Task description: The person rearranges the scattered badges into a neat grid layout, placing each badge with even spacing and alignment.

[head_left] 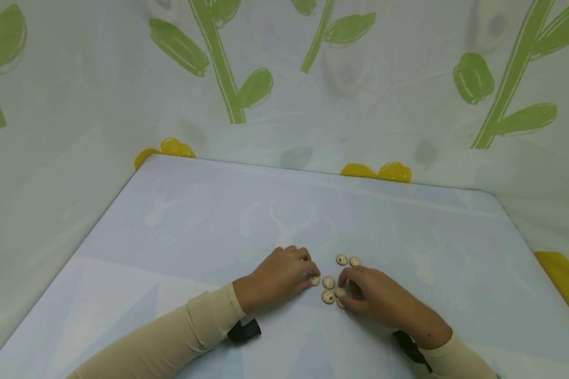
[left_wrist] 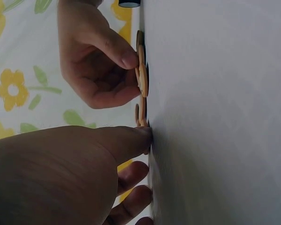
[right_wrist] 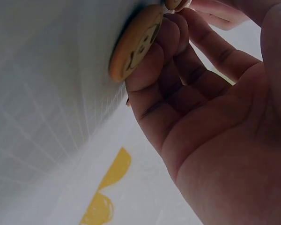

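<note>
On my far left and all along the back hangs a white sheet printed with green leaves and yellow shapes. In front of it spreads a pale blue-and-white tabletop cover with faint antlered heads. My left forearm comes in from the lower left in a beige sleeve, a black wrist device beneath the cuff. My left hand pinches the leftmost wooden disc at its thumb and forefinger tips, low over the cover. Just right of it lie an upper middle disc and a lower middle disc, close together. Beyond them, farther from me, sit two far discs side by side. My right hand is narrowed too, thumb and forefinger pinching a small face-printed disc; another disc shows partly by the thumb. At the far right, a second black device sits under that wrist, beside another beige cuff.
</note>
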`<act>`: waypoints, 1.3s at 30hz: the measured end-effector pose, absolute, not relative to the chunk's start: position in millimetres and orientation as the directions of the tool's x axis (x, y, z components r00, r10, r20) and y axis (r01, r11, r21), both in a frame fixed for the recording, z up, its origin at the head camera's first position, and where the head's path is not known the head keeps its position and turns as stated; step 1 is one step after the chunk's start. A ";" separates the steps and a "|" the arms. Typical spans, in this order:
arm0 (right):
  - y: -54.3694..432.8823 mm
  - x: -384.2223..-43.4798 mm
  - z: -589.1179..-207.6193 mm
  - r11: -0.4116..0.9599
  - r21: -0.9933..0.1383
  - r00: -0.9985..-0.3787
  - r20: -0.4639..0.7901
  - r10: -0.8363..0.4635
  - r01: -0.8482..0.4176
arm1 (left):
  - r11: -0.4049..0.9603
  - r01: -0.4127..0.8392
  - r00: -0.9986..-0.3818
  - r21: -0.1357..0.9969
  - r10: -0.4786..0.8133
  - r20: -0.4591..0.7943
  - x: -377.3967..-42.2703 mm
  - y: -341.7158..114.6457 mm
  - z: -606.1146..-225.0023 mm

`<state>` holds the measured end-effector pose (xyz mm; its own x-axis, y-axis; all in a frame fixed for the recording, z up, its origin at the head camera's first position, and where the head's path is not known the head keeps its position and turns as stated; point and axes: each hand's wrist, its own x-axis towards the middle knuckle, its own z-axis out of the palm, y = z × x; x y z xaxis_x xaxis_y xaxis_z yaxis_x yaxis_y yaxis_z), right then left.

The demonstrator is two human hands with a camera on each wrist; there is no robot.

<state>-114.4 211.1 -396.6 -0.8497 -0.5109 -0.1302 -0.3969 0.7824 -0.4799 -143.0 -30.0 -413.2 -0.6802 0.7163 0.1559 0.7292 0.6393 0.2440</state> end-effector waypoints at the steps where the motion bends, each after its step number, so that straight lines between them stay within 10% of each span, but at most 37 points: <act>1: 211.2 -114.6 -396.4 0.782 -0.483 -0.851 -0.129 -0.509 -0.394 | 0.639 0.730 -0.680 0.241 0.716 0.158 -143.3 -30.0 -413.3; 39: 213.2 -116.6 -396.8 0.786 -0.442 -0.837 -0.126 -0.532 -0.433 | 0.626 0.737 -0.672 0.254 0.719 0.176 -143.4 -31.1 -413.7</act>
<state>-116.6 213.2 -396.8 -0.8375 -0.5319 -0.1255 -0.4326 0.7856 -0.4424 -143.4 -31.1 -413.7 -0.6719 0.7194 0.1762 0.7371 0.6262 0.2540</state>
